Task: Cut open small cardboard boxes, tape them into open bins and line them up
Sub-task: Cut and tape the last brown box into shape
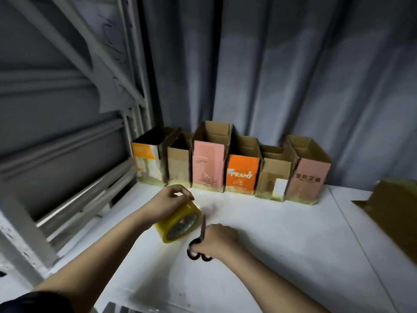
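Note:
Several open-topped cardboard bins stand in a row at the back of the white table (282,233), among them a pink bin (208,164), an orange bin (242,175) and a pink bin at the right end (310,179). Yellowish tape shows along their bottom edges. My left hand (168,204) grips a yellow roll of tape (179,223) from above, just in front of the row. My right hand (217,239) holds black-handled scissors (199,242), blades closed and pointing away toward the tape roll.
A flat brown cardboard piece (392,213) lies at the table's right edge. Grey curtain (293,86) hangs behind the bins. A grey metal frame (74,177) with bars stands close along the left side.

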